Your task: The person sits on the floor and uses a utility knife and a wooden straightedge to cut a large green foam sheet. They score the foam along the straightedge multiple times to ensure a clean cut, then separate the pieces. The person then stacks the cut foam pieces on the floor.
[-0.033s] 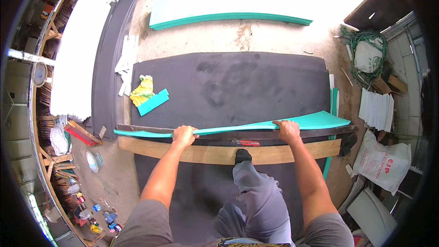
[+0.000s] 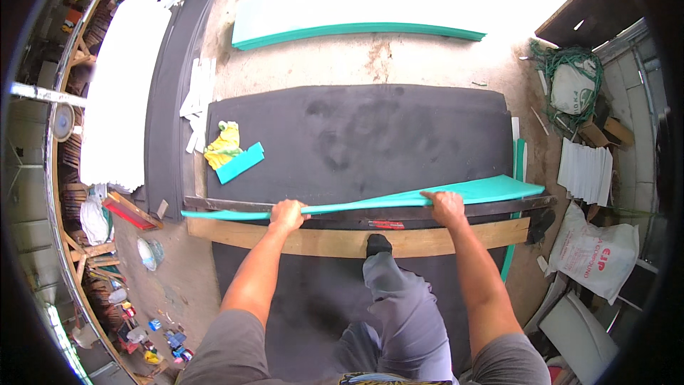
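Note:
A long teal foam-like strip (image 2: pixel 491 187) runs crosswise in front of me, its right end wide and flat, its left end narrow. My left hand (image 2: pixel 288 215) is closed on the strip's narrower part, left of centre. My right hand (image 2: pixel 447 207) grips the near edge of its wider part, its fingers partly hidden. Under the strip lies a dark straight bar (image 2: pixel 499 207). A wooden plank (image 2: pixel 434 239) lies nearer to me, with my dark-socked foot (image 2: pixel 379 244) on it. Between bar and plank is a small red item (image 2: pixel 386 225).
A large black sheet (image 2: pixel 413 128) spreads beyond the bar, with a yellow cloth (image 2: pixel 226 141) and teal offcut (image 2: pixel 241 164) on its left. Teal-edged sheets (image 2: pixel 356 28) are stacked at the far side. White sacks (image 2: pixel 595 253) and scraps lie right; a white stack (image 2: pixel 117 93) stands left.
The strip's left end sits slightly lower and farther right. My left hand has moved a little right and down, my right hand slightly down. Both keep their hold.

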A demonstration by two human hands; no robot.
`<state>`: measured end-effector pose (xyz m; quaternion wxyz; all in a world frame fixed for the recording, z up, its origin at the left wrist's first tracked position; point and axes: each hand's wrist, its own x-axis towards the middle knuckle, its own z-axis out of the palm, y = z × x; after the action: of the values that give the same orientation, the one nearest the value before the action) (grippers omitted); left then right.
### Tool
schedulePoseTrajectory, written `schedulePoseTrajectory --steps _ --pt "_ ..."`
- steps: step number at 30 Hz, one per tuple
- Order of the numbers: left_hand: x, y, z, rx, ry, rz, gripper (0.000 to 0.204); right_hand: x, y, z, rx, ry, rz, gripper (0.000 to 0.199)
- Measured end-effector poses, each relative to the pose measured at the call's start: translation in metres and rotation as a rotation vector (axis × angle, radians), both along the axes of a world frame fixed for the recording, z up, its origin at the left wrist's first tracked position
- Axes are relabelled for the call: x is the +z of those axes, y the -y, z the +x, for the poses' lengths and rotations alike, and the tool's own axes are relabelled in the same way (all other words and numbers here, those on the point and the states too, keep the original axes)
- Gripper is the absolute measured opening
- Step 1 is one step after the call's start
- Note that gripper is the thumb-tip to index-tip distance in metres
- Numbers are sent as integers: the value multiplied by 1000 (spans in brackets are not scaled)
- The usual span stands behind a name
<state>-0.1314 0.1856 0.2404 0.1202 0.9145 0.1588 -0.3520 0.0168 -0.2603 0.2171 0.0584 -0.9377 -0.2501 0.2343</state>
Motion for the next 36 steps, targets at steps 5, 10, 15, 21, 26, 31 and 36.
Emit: schedulePoseTrajectory --steps 5,10,15,21,26,31,36 --pt "53 11 14 -95 -138 -73 34 73 14 14 15 -47 -51 41" --pt "135 22 60 -203 41 -201 31 179 -16 58 103 -187 -39 41" --pt "194 -5 133 -261 142 -176 28 229 -99 122 169 -263 25 44" --pt "229 -98 232 -125 148 -133 37 288 -162 221 137 -116 99 42" --pt "215 -163 332 -178 241 -176 39 298 -199 333 58 -63 2 50" --pt "182 -203 417 -193 334 -165 49 231 -211 438 68 -25 85 63" --pt "122 -247 520 -168 435 -52 58 169 -259 534 49 191 102 65"
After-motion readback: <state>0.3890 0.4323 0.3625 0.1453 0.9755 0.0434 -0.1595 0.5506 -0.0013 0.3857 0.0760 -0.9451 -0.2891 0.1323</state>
